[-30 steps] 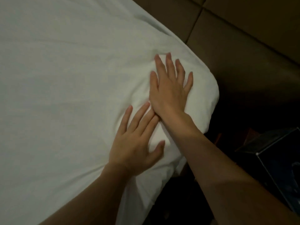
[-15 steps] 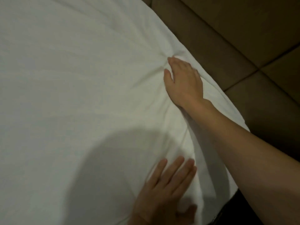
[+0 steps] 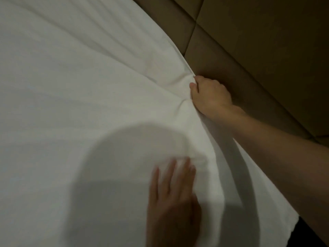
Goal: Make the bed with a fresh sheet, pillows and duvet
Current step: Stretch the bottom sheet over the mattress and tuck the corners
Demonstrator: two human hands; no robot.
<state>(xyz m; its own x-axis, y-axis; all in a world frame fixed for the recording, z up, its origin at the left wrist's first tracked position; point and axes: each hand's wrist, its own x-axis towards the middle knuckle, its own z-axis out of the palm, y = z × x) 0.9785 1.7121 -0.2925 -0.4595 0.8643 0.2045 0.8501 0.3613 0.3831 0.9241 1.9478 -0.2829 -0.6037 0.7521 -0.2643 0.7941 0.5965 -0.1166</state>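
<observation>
A white sheet covers the mattress and fills most of the view. My right hand is at the mattress edge by the brown padded headboard. Its fingers curl down over the edge out of sight, its thumb lies on top, and creases in the sheet fan out from it. My left hand, blurred, lies flat on the sheet near the bottom of the view with its fingers straight and spread. No pillow or duvet is in view.
The headboard's padded panels run along the top right, tight against the mattress. The sheet's side edge hangs off the bed at the lower right, beside a dark gap. A round shadow falls on the sheet near my left hand.
My right hand has slid further along the edge to the headboard and its fingers have curled over it. My left hand stays flat on the sheet. The view has shifted towards the headboard.
</observation>
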